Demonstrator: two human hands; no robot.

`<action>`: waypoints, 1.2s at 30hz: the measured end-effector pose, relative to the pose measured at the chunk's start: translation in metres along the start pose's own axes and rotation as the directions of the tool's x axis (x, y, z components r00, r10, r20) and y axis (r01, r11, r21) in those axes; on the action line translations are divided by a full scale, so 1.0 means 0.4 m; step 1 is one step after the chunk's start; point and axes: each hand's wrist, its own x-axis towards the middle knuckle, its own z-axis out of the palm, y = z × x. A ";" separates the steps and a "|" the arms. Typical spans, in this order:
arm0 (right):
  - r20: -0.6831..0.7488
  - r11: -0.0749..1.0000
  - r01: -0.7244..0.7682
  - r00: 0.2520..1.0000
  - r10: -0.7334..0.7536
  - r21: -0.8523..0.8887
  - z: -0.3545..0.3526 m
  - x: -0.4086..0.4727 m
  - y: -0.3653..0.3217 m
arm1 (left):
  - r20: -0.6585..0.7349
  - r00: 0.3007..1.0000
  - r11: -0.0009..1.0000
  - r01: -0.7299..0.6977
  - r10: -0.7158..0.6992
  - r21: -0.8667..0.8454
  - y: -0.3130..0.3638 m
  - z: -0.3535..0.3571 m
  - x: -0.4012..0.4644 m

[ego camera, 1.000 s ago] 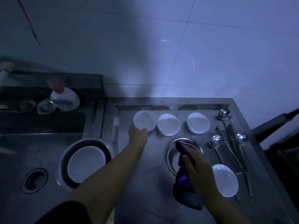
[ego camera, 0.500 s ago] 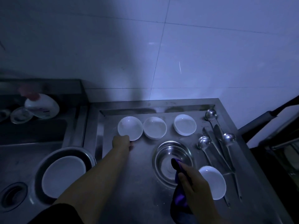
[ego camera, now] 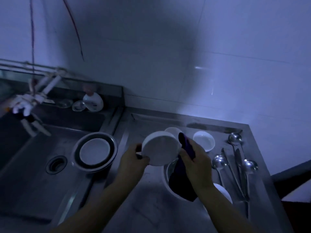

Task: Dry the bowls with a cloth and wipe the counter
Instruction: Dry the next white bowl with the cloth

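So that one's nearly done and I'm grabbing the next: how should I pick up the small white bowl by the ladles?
Pinch the small white bowl at its near rim, from above: it sits upright and apart from the steel ladles, with open counter in front.

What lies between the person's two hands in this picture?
In the head view, a white bowl lies between them, lifted off the counter. The left hand holds its left edge; the right hand brings a dark purple cloth against its right side.
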 end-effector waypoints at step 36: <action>-0.049 0.550 0.645 0.625 -0.779 -0.530 -0.195 -0.136 -0.433 | -0.181 0.871 0.862 -0.483 0.457 -0.151 0.304 -0.107 -0.355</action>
